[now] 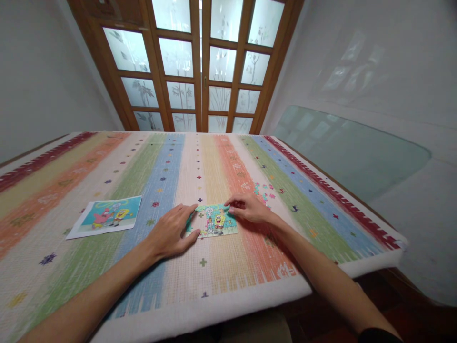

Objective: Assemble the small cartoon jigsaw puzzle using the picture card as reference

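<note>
A small cartoon jigsaw puzzle [215, 222] lies on the striped tablecloth [214, 162] in front of me. My left hand [173, 231] rests flat at the puzzle's left edge, fingers stretched out and touching it. My right hand [250, 207] sits at the puzzle's upper right corner, fingertips pinched together on the edge or on a piece too small to name. A few loose puzzle pieces [263, 190] lie just beyond my right hand.
A printed reference picture [107, 216] of the same cartoon lies to the left on the cloth. Wooden doors with frosted glass panes [200, 66] stand behind the table. A glass sheet [350, 147] leans on the right wall. The table's near edge [214, 309] is close.
</note>
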Available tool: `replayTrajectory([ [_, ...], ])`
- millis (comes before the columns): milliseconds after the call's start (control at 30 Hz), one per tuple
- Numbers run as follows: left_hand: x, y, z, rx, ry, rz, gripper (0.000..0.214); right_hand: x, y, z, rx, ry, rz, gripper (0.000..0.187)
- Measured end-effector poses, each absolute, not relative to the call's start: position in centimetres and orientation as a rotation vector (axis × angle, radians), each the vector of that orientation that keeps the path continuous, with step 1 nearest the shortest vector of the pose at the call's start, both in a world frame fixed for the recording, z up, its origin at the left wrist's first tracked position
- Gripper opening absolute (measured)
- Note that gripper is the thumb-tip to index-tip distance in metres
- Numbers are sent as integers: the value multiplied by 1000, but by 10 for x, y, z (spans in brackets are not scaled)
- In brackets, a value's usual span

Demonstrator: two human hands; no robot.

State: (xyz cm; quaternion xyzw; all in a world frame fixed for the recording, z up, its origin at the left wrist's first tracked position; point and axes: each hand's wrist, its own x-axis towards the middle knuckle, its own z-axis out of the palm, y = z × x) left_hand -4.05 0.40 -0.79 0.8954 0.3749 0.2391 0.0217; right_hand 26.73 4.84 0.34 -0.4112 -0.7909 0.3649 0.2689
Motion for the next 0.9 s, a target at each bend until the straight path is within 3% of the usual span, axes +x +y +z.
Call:
replayTrajectory([
  [300,-38,1,-1,2736,1155,742,52,248,46,1,-1169,-2074,936,25],
  [533,-37,2,-2,2727,1144,756,52,244,44,0,-1156,-2153,692,18],
  [700,-37,1,-2,2722,1156,737,53,247,46,0,-1095,-2286,495,1],
  [900,-38,2,-3,2708,1153,756,54,249,46,1,-1103,-2387,453,9],
])
